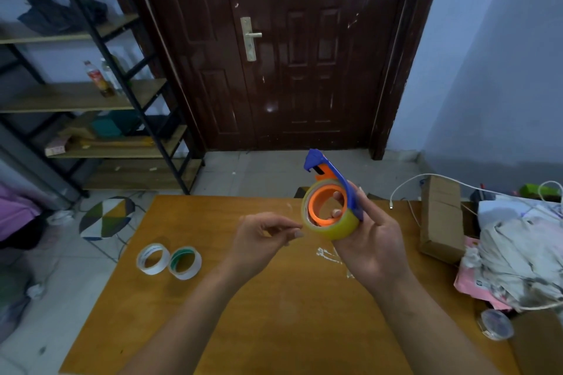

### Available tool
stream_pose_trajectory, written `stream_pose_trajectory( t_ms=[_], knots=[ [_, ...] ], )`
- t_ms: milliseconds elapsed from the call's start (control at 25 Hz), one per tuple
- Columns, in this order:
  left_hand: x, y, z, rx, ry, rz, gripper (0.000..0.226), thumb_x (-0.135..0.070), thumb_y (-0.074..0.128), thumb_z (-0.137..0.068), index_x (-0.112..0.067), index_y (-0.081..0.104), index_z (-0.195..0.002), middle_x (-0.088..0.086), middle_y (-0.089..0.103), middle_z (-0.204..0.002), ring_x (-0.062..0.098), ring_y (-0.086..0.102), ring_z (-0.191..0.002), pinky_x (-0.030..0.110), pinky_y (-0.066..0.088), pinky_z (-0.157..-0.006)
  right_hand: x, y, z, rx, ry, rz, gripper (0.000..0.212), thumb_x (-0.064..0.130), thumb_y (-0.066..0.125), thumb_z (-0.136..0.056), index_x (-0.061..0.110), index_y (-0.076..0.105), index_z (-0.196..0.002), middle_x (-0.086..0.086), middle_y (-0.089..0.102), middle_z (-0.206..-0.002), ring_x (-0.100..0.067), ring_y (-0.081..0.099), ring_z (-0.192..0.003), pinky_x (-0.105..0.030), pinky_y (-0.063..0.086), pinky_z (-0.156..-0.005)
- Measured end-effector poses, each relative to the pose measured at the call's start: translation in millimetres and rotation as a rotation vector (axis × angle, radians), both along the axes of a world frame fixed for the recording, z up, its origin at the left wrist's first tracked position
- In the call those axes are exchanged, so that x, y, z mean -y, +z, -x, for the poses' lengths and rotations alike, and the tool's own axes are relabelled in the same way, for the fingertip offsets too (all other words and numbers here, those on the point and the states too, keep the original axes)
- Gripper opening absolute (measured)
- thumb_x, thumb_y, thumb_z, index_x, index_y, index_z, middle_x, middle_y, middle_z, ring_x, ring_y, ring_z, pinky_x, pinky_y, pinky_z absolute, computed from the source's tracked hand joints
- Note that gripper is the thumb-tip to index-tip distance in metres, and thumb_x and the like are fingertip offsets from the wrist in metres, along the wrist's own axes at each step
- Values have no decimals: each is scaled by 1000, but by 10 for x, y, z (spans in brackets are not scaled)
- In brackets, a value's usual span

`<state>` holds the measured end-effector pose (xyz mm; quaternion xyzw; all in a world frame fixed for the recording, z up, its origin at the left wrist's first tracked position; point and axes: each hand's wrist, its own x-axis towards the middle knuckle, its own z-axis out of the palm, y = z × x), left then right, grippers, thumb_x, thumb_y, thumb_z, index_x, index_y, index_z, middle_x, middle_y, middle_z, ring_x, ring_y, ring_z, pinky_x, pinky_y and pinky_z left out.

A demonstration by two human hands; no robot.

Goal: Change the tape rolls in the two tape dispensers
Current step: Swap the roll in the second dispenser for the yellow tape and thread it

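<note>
Our right hand [370, 240] grips the blue tape dispenser [316, 160] holding a yellowish roll [344, 227]; left hand [262, 237] pinches the roll's edge.

Wooden table [274, 329], white tape roll [152, 270] just beside green-lined tape roll [185, 275], cardboard box [441, 216] at right

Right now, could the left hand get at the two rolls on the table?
Probably yes. The left hand hovers close by the rolls, with only bare table between them; the right hand holds the dispenser.
</note>
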<state>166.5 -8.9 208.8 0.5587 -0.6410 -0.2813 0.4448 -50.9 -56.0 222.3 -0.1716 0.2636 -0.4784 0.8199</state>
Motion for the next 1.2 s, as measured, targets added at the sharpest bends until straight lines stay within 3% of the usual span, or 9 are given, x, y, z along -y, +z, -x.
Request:
stream_pose_trajectory(
  t_ms=[200,400,480,560,760,880,1000,1120,1200],
  knots=[
    [121,200,-304,361,-64,173,11,-6,77,-95,-13,82,-102,-22,70,-93,-7,68,-82,12,54,-75,-75,40,-14,32,73,-27,57,34,61,-105,9,49,-154,-23,53,-140,-37,46,-138,-56,24,-127],
    [247,535,-436,665,-162,306,22,-21,55,-102,-18,77,-103,-10,79,-90,5,73,-83,32,61,-77,-131,43,11,140,104,-90,68,34,64,-103,8,38,-161,-18,46,-135,-33,41,-132,-49,29,-124],
    [318,662,-479,717,-186,353,21,-15,57,-101,-16,78,-101,-9,79,-88,11,76,-81,38,61,-76,-137,50,66,187,119,-78,69,33,70,-99,7,42,-157,-14,56,-119,-27,53,-112,-42,34,-117],
    [370,786,-499,778,-202,414,16,-7,66,-99,-15,79,-100,-6,80,-90,15,77,-80,39,60,-74,-136,37,132,220,149,-71,68,32,72,-97,8,47,-155,-9,56,-107,-21,53,-99,-42,30,-117],
    [444,1059,-574,898,-220,544,16,-6,64,-103,-7,80,-106,2,82,-103,23,79,-78,44,60,-67,-119,4,282,217,224,-47,48,32,70,-98,5,68,-138,-9,63,-107,-19,47,-104,-35,8,-125],
    [390,1126,-484,868,-270,513,24,-16,58,-104,-9,81,-110,1,81,-102,20,77,-81,39,61,-70,-110,-9,333,265,218,-87,49,27,82,-85,2,76,-126,-4,70,-95,-11,57,-99,-24,24,-121],
    [319,1143,-381,748,-329,313,38,-29,46,-103,-16,79,-115,-6,76,-104,13,72,-91,33,58,-78,-136,-51,364,366,194,-180,55,24,83,-81,-2,72,-128,1,69,-84,-2,56,-76,-7,28,-98],
    [310,1148,-390,667,-363,196,26,-34,56,-106,-22,79,-109,-13,74,-99,7,70,-91,34,56,-78,-181,-34,367,426,199,-259,51,19,80,-85,-3,68,-130,-1,68,-92,-2,59,-70,-8,35,-82],
    [320,1161,-452,620,-386,134,16,-35,66,-103,-28,81,-104,-17,75,-95,7,70,-89,27,54,-73,-188,-18,375,459,184,-309,59,12,84,-80,-2,64,-134,-1,66,-93,-4,61,-69,-12,46,-76]
  ],
)
